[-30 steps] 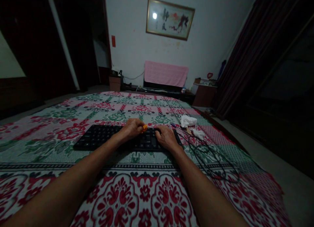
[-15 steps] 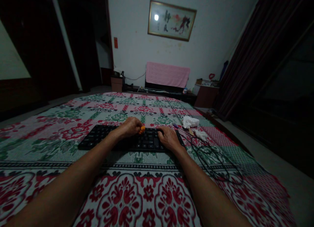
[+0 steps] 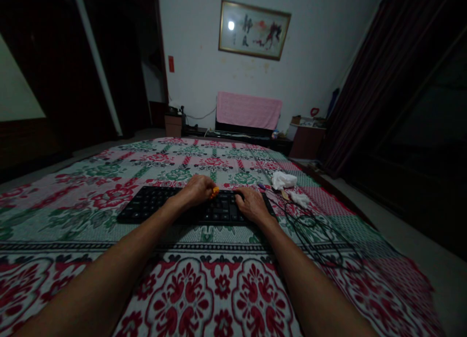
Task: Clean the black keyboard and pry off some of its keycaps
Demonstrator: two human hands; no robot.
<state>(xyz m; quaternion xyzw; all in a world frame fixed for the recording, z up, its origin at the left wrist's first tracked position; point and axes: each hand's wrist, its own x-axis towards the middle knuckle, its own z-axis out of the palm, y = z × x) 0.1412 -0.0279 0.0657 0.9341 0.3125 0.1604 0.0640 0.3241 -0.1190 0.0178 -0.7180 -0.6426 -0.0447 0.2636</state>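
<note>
A black keyboard (image 3: 146, 203) lies across the patterned bedspread in front of me. My left hand (image 3: 199, 188) is closed, its fingertips pinching a small orange, bumpy piece (image 3: 214, 192) just over the keys right of the keyboard's middle. What exactly the piece is, I cannot make out. On the keyboard's right part rests my right hand (image 3: 251, 203), fingers curled toward the far edge and thumb over the keys, holding it in place. The fingertips of this hand are partly hidden.
Right of the keyboard, a black cable (image 3: 321, 239) lies in loose loops. Behind it sit a crumpled white wad (image 3: 283, 180), a smaller white piece (image 3: 299, 200) and a small purple item (image 3: 261, 186). The bedspread (image 3: 204, 298) reaches toward a pink cloth (image 3: 248, 109) by the wall.
My left hand has shifted slightly to the right along the keyboard with the orange piece. My right hand stays in place on the keyboard.
</note>
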